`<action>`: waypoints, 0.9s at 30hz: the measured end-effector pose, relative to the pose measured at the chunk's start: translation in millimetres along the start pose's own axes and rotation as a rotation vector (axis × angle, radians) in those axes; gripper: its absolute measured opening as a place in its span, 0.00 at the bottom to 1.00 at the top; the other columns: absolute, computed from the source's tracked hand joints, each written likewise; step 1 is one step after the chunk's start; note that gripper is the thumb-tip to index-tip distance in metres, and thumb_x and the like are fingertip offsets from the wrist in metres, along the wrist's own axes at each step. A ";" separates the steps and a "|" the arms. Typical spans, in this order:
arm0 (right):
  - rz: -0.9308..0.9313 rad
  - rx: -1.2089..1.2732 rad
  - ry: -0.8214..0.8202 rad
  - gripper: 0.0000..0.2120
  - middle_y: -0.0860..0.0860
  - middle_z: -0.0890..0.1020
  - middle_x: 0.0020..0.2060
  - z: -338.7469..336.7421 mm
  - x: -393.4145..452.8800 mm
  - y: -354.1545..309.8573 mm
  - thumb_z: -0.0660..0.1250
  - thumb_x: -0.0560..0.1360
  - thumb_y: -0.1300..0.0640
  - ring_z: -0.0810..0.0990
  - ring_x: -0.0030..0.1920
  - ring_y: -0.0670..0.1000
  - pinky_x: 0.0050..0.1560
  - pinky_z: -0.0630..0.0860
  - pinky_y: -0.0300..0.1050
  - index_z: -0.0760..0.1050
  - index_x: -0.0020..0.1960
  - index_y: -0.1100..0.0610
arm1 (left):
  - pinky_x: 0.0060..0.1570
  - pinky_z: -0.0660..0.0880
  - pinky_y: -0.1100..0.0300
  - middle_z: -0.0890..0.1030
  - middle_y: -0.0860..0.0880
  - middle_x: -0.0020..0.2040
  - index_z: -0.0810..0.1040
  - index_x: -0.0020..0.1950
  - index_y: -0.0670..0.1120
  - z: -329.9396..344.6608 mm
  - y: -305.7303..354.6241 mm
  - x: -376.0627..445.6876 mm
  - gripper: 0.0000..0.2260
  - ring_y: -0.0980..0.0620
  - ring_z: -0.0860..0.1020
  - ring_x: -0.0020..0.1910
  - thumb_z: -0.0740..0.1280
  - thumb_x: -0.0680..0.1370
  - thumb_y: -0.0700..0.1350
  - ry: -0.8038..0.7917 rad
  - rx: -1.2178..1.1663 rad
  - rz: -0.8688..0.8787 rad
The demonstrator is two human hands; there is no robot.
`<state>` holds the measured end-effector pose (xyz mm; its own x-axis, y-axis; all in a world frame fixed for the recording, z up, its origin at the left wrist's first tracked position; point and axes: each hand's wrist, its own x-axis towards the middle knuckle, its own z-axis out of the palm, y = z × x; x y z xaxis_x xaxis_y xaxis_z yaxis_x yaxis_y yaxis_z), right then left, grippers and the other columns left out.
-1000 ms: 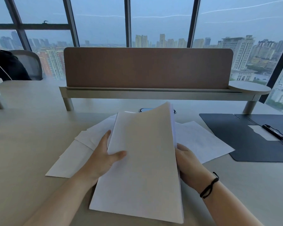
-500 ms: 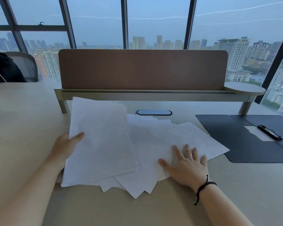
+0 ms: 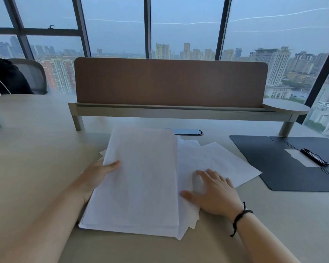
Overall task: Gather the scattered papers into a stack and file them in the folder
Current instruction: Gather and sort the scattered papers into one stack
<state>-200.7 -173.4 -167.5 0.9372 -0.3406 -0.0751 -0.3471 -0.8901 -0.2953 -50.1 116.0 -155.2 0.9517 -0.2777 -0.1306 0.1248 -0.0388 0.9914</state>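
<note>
The left hand (image 3: 101, 172) grips the left edge of the gathered stack (image 3: 139, 179), thumb on top and the other fingers hidden under the sheets, so that is a pinch on the pile. The near end of the stack rests on the desk (image 3: 36, 168) and the far end looks slightly raised, though the blur makes that hard to be sure of. Across from it, the right hand (image 3: 215, 192) lies flat with fingers spread, palm down on the loose sheets (image 3: 217, 160) that fan out to the right from under the stack. It grips nothing, it only presses. A dark cord bracelet (image 3: 240, 215) sits on that wrist.

Corners poke out at the stack's near right and at its left, so the pile is not square. This reads as the gathering step, about half done: one tidy bundle, several strays beside it.

Further right, well apart from the papers, the dark folder (image 3: 270, 168) lies open and flat, with a black clip (image 3: 314, 156) holding a white scrap at its spine. Behind stands the brown desk divider (image 3: 169, 82) in front of the windows.

The next move probably calls for the right hand to slide those strays leftward under or onto the bundle, then both hands to tap the edges even. Thin sheets slip easily, so light, even pressure matters.
</note>
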 end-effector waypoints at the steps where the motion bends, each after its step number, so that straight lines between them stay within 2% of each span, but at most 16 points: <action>1: -0.011 -0.011 -0.006 0.47 0.46 0.60 0.79 0.2 -3.9 -2.7 0.54 0.64 0.19 0.56 0.80 0.49 0.78 0.52 0.55 0.56 0.78 0.40 | 0.40 0.83 0.52 0.88 0.43 0.45 0.85 0.50 0.43 2.3 -1.3 0.2 0.06 0.44 0.87 0.38 0.67 0.80 0.40 -0.014 -0.010 -0.005; 3: -0.031 -0.032 -0.018 0.43 0.46 0.62 0.78 0.3 -13.1 -9.5 0.55 0.67 0.22 0.57 0.79 0.49 0.77 0.53 0.55 0.56 0.77 0.41 | 0.50 0.80 0.46 0.87 0.40 0.50 0.87 0.47 0.43 6.7 -4.1 -0.1 0.07 0.40 0.86 0.43 0.69 0.78 0.42 -0.026 -0.025 -0.019; 5: -0.038 -0.046 -0.017 0.38 0.47 0.66 0.75 -0.1 -20.1 -15.6 0.58 0.70 0.30 0.61 0.78 0.51 0.77 0.54 0.56 0.58 0.76 0.42 | 0.55 0.79 0.42 0.87 0.39 0.52 0.87 0.49 0.43 11.1 -7.0 0.7 0.06 0.39 0.86 0.46 0.71 0.77 0.43 0.000 -0.032 -0.018; 7: -0.029 -0.051 0.053 0.32 0.47 0.76 0.67 -2.2 -19.3 -18.1 0.59 0.68 0.38 0.71 0.71 0.54 0.69 0.65 0.53 0.65 0.71 0.44 | 0.57 0.79 0.41 0.87 0.41 0.52 0.86 0.51 0.44 15.5 -8.9 2.1 0.07 0.39 0.85 0.49 0.71 0.77 0.43 0.035 -0.072 0.003; 9: 0.023 0.018 0.162 0.28 0.47 0.82 0.59 -4.8 -8.7 -16.9 0.61 0.71 0.37 0.78 0.63 0.55 0.56 0.71 0.50 0.70 0.68 0.46 | 0.54 0.79 0.44 0.88 0.45 0.49 0.85 0.51 0.45 17.5 -9.0 3.0 0.05 0.40 0.85 0.50 0.71 0.77 0.43 0.063 -0.117 0.032; 10: 0.065 0.058 0.201 0.31 0.48 0.82 0.59 -6.3 -1.2 -15.8 0.62 0.71 0.33 0.78 0.62 0.54 0.56 0.72 0.50 0.70 0.69 0.47 | 0.52 0.80 0.47 0.88 0.46 0.47 0.85 0.50 0.45 17.5 -9.0 4.5 0.05 0.41 0.85 0.48 0.70 0.78 0.42 0.080 -0.140 0.046; 12: 0.096 0.048 0.221 0.39 0.51 0.79 0.64 -9.9 17.8 -12.8 0.61 0.69 0.26 0.76 0.64 0.56 0.61 0.74 0.52 0.70 0.72 0.49 | 0.47 0.81 0.49 0.88 0.47 0.47 0.84 0.53 0.43 17.3 -7.9 6.3 0.06 0.46 0.86 0.41 0.69 0.78 0.41 0.103 -0.205 0.055; 15: 0.101 0.039 0.138 0.46 0.55 0.72 0.71 -20.6 49.6 -13.9 0.59 0.65 0.25 0.71 0.69 0.60 0.67 0.69 0.58 0.67 0.75 0.52 | 0.39 0.83 0.54 0.87 0.48 0.41 0.80 0.62 0.38 17.7 -5.3 8.3 0.13 0.51 0.85 0.33 0.66 0.80 0.41 0.113 -0.329 0.028; 17: 0.125 0.056 0.045 0.49 0.56 0.67 0.76 -28.2 73.5 -17.1 0.55 0.61 0.29 0.66 0.74 0.60 0.72 0.64 0.60 0.62 0.78 0.52 | 0.30 0.82 0.61 0.87 0.49 0.34 0.81 0.58 0.39 16.3 -4.4 8.4 0.11 0.54 0.85 0.30 0.65 0.81 0.43 0.111 -0.378 -0.010; 19: 0.161 0.033 -0.011 0.51 0.54 0.64 0.78 -28.2 97.1 -18.3 0.54 0.62 0.25 0.64 0.76 0.59 0.74 0.59 0.62 0.59 0.79 0.51 | 0.22 0.77 0.64 0.86 0.50 0.31 0.81 0.52 0.42 12.8 -4.5 8.1 0.09 0.54 0.84 0.27 0.63 0.82 0.46 0.093 -0.423 -0.048; 21: 0.185 -0.004 -0.016 0.50 0.53 0.65 0.77 -23.6 115.7 -17.8 0.51 0.65 0.20 0.64 0.76 0.58 0.72 0.59 0.62 0.63 0.77 0.51 | 0.21 0.77 0.64 0.86 0.50 0.31 0.80 0.52 0.44 8.6 -6.4 10.0 0.10 0.53 0.84 0.27 0.63 0.83 0.47 0.091 -0.455 -0.069; 24: 0.192 -0.078 0.063 0.47 0.56 0.70 0.71 -20.4 130.9 -18.6 0.47 0.68 0.22 0.68 0.71 0.60 0.67 0.65 0.59 0.71 0.71 0.55 | 0.25 0.79 0.63 0.87 0.49 0.36 0.82 0.54 0.44 5.7 -9.6 12.2 0.12 0.52 0.85 0.30 0.62 0.83 0.49 0.079 -0.477 -0.082; 27: 0.176 -0.116 0.067 0.39 0.57 0.78 0.64 -29.7 133.1 -26.5 0.53 0.71 0.28 0.77 0.62 0.60 0.61 0.72 0.54 0.74 0.66 0.58 | 0.33 0.80 0.59 0.88 0.47 0.42 0.82 0.57 0.45 7.3 -13.4 13.0 0.13 0.49 0.87 0.35 0.62 0.82 0.51 0.051 -0.494 -0.095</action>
<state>-67.8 -204.1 -141.4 0.8587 -0.5098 -0.0513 -0.5105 -0.8426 -0.1715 -41.4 105.9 -170.2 0.9407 -0.2470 -0.2323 0.3175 0.4006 0.8595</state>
